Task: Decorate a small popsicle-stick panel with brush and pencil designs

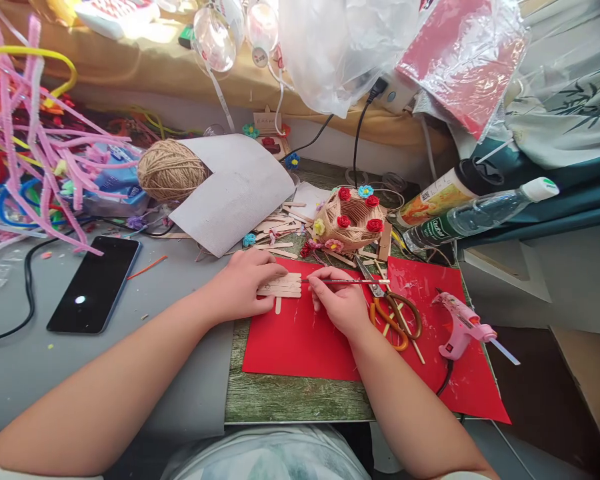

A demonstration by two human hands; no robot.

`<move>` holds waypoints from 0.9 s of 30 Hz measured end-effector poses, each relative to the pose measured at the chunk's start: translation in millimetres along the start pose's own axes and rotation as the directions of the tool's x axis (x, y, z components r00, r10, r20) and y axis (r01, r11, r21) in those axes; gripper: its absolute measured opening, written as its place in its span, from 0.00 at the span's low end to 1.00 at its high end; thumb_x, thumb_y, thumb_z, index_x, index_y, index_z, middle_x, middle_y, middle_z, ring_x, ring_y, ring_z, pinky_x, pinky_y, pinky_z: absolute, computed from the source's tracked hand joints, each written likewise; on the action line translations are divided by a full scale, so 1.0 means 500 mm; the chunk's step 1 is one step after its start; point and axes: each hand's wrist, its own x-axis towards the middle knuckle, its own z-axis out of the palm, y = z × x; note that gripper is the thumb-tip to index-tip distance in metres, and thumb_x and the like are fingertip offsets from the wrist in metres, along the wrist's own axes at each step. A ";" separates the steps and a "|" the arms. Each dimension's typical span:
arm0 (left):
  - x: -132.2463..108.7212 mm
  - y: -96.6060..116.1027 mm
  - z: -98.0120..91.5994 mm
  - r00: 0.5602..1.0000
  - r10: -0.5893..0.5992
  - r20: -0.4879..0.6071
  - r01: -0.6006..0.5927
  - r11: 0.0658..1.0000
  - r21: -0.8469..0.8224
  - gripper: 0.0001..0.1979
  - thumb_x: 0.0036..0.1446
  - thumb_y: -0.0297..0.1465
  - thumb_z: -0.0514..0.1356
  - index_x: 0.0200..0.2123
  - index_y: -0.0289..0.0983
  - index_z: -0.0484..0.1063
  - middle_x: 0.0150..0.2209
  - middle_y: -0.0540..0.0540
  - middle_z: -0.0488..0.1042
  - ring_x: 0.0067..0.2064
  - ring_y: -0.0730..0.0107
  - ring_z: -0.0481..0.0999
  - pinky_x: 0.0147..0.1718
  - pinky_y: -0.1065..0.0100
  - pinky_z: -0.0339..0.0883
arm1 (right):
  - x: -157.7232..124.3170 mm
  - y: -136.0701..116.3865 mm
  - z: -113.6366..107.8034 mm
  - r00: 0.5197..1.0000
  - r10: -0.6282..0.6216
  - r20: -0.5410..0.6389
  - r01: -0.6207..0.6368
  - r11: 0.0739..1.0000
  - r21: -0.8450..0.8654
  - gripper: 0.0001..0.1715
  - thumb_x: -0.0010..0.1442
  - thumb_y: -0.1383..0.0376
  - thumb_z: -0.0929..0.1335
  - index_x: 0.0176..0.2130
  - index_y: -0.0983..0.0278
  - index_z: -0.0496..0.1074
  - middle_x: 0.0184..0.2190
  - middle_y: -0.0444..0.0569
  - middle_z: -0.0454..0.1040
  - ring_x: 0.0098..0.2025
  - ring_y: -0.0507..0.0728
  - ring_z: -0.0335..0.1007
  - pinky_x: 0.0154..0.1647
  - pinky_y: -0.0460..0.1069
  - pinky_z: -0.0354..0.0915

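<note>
Left hand (pixel 250 283): fingers gripping stick panel (pixel 286 287). Right hand (pixel 341 303), panel's 3 o'clock: fingers pinching thin rod (pixel 365 281).

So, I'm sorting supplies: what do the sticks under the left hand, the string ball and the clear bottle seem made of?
Sticks: probably bare wood, matt, judging by their pale tan colour.
String ball: likely jute or similar fibre, rough, from its brown, coarse strands.
Clear bottle: probably plastic, glossy, see-through with highlights; glass isn't ruled out.

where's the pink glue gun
In the head view, the pink glue gun lies toward the right on red paper, right of the orange-handled scissors.
</note>
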 end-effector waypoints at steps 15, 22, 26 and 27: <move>0.004 -0.002 -0.003 1.000 -0.017 0.017 0.018 0.998 -0.066 0.26 0.52 0.34 0.63 0.57 0.48 0.78 0.56 0.44 0.73 0.60 0.51 0.68 0.59 0.52 0.57 | 0.002 -0.016 0.024 0.993 0.102 0.066 -0.092 0.986 -0.142 0.23 0.68 0.45 0.70 0.32 0.60 0.70 0.24 0.41 0.73 0.18 0.50 0.66 0.21 0.46 0.61; 0.005 -0.006 0.002 1.000 -0.025 0.008 0.025 0.997 -0.072 0.27 0.52 0.34 0.64 0.58 0.49 0.78 0.56 0.45 0.73 0.60 0.51 0.68 0.59 0.52 0.56 | 0.007 -0.020 0.029 0.994 0.085 0.070 -0.071 0.980 -0.184 0.23 0.69 0.45 0.69 0.33 0.60 0.69 0.25 0.41 0.73 0.19 0.51 0.67 0.22 0.47 0.63; 0.005 -0.007 0.003 1.000 -0.030 0.004 0.030 0.997 -0.076 0.27 0.52 0.33 0.64 0.57 0.50 0.78 0.54 0.45 0.74 0.58 0.52 0.69 0.57 0.53 0.57 | 0.010 -0.022 0.028 0.994 0.073 0.079 -0.060 0.986 -0.155 0.21 0.66 0.45 0.72 0.35 0.59 0.72 0.24 0.41 0.73 0.20 0.52 0.68 0.25 0.48 0.64; 0.005 -0.007 0.003 1.000 -0.029 0.001 0.029 0.997 -0.076 0.27 0.52 0.33 0.64 0.57 0.50 0.78 0.54 0.45 0.74 0.58 0.52 0.69 0.57 0.53 0.57 | 0.010 -0.022 0.028 0.995 0.066 0.079 -0.054 0.988 -0.142 0.21 0.65 0.45 0.72 0.36 0.59 0.73 0.23 0.41 0.73 0.21 0.53 0.68 0.25 0.48 0.64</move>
